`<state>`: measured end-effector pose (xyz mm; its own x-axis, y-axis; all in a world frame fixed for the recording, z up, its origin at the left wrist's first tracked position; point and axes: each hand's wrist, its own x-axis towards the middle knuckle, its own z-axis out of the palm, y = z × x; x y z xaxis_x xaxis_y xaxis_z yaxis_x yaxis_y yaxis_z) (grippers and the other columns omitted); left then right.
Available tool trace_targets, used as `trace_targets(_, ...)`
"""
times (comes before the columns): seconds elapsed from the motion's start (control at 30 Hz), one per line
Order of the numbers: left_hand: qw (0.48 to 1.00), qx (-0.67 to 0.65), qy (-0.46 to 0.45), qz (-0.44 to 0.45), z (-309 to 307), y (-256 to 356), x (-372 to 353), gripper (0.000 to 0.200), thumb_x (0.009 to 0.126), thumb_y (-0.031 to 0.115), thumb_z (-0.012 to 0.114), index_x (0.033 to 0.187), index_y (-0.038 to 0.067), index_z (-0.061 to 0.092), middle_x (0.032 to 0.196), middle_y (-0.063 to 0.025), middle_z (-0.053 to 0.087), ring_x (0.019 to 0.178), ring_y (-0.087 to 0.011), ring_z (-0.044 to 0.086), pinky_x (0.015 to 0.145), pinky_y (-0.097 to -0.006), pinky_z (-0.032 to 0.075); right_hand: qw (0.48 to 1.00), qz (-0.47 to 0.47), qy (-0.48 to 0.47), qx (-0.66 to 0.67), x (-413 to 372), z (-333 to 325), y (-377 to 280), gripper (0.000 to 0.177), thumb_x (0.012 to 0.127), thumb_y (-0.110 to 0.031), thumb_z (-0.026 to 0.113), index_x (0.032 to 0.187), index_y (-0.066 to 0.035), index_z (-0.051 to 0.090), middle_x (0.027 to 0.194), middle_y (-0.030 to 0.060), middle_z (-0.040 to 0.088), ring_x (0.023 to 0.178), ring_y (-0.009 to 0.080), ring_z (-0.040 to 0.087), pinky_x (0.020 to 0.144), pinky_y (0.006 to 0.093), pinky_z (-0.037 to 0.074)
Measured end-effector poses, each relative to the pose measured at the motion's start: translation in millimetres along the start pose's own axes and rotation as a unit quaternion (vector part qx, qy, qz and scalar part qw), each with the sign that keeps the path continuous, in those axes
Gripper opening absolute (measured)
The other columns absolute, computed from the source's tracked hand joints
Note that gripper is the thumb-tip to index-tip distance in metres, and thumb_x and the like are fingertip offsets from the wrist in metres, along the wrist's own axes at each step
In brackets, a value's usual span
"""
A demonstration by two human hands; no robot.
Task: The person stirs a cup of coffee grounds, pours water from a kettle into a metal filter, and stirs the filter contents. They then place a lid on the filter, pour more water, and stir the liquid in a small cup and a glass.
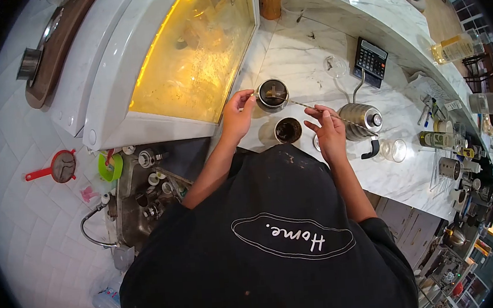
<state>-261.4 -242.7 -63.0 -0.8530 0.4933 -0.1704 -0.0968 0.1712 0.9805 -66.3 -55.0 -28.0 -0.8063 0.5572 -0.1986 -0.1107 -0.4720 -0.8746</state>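
My left hand is closed at the side of a round metal cup with dark liquid in it. My right hand pinches a long thin twisted spoon, whose far end lies in that cup. Nearer my body stands a second cup with dark, coarse contents; neither hand touches it. Right of my right hand is a steel gooseneck kettle with a black handle.
A calculator lies behind the kettle, and a clear glass stands in front of it. A yellow-lit glass case borders the counter on the left. A sink is at lower left.
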Motion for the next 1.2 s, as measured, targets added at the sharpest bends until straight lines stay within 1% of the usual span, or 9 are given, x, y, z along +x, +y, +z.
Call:
trace_targets(0.33, 1.0, -0.019, 0.004, 0.001, -0.1, -2.3, -0.9, 0.027, 0.104, 0.014, 0.062, 0.127, 0.001, 0.064, 0.116, -0.0072, 0.069, 0.106, -0.0145, 0.065, 0.097, -0.0304, 0.051, 0.998, 0.025, 0.003, 0.064, 2.9, -6.8, 4.5, 0.032, 0.113, -0.028, 0.046, 0.129, -0.004, 0.06, 0.125, 0.0168, 0.07, 0.125, 0.0286, 0.062, 0.099, 0.0498, 0.053)
trace_targets(0.43, 0.999, -0.045, 0.005, 0.001, 1.1, 0.1, -2.8, 0.027, 0.105, 0.015, 0.061, 0.128, 0.001, 0.063, 0.116, -0.0072, 0.069, 0.104, -0.0144, 0.065, 0.095, -0.0304, 0.051, 0.997, 0.029, 0.015, 0.073, 2.3, -5.6, 0.3, 0.032, 0.113, -0.026, 0.046, 0.129, -0.002, 0.059, 0.123, 0.0172, 0.07, 0.123, 0.0276, 0.063, 0.097, 0.0475, 0.054)
trace_targets(0.63, 0.998, -0.055, 0.018, -0.005, -1.7, 2.0, -9.9, 0.029, 0.106, 0.015, 0.059, 0.132, 0.002, 0.06, 0.114, -0.0079, 0.069, 0.102, -0.0154, 0.065, 0.094, -0.0316, 0.051, 0.995, 0.033, 0.027, 0.089, 1.1, -1.9, -5.6, 0.031, 0.112, -0.026, 0.047, 0.128, -0.001, 0.059, 0.121, 0.0171, 0.07, 0.122, 0.0277, 0.064, 0.097, 0.0479, 0.055)
trace_targets(0.73, 0.998, -0.054, 0.015, 0.021, -4.5, -8.7, -10.9, 0.03, 0.105, 0.015, 0.059, 0.133, 0.002, 0.059, 0.112, -0.0085, 0.068, 0.101, -0.0153, 0.064, 0.092, -0.0313, 0.05, 0.997, 0.022, 0.01, 0.075, 0.4, -3.8, -6.6, 0.031, 0.112, -0.029, 0.048, 0.127, -0.004, 0.06, 0.124, 0.0159, 0.07, 0.125, 0.0285, 0.062, 0.1, 0.0509, 0.052)
trace_targets(0.83, 0.996, -0.08, 0.032, 0.027, -3.3, -13.1, -12.9, 0.028, 0.102, 0.012, 0.064, 0.128, 0.003, 0.061, 0.101, -0.0041, 0.066, 0.095, -0.0118, 0.063, 0.086, -0.027, 0.049, 0.996, 0.018, 0.026, 0.086, -1.4, -0.3, -10.2, 0.032, 0.112, -0.026, 0.046, 0.128, -0.001, 0.059, 0.122, 0.0179, 0.069, 0.121, 0.0279, 0.064, 0.097, 0.0477, 0.055)
trace_targets(1.03, 0.994, -0.091, 0.037, 0.039, -4.4, -14.3, -21.2, 0.033, 0.101, 0.013, 0.064, 0.132, 0.003, 0.058, 0.104, -0.005, 0.064, 0.094, -0.0118, 0.061, 0.086, -0.0277, 0.049, 0.995, 0.018, 0.039, 0.09, -10.0, 5.8, -22.1, 0.032, 0.113, -0.026, 0.046, 0.127, -0.001, 0.059, 0.121, 0.0177, 0.07, 0.121, 0.0282, 0.064, 0.098, 0.0487, 0.055)
trace_targets(1.13, 0.997, -0.05, 0.058, 0.018, -4.4, -6.3, -34.0, 0.033, 0.101, 0.013, 0.065, 0.132, 0.002, 0.058, 0.104, -0.005, 0.064, 0.093, -0.0116, 0.06, 0.085, -0.0277, 0.049, 0.995, 0.011, 0.038, 0.096, -19.4, 3.6, -28.2, 0.032, 0.113, -0.027, 0.046, 0.127, -0.002, 0.059, 0.121, 0.0178, 0.07, 0.121, 0.0286, 0.064, 0.098, 0.0487, 0.055)
trace_targets(1.2, 0.996, -0.044, 0.065, 0.03, -4.3, -12.5, -42.8, 0.035, 0.103, 0.019, 0.062, 0.135, 0.005, 0.057, 0.11, -0.0059, 0.066, 0.098, -0.014, 0.062, 0.086, -0.0298, 0.048, 0.995, 0.003, 0.036, 0.098, -29.2, 0.3, -38.2, 0.032, 0.112, -0.027, 0.046, 0.128, -0.002, 0.059, 0.121, 0.0178, 0.07, 0.121, 0.0289, 0.065, 0.097, 0.049, 0.055)
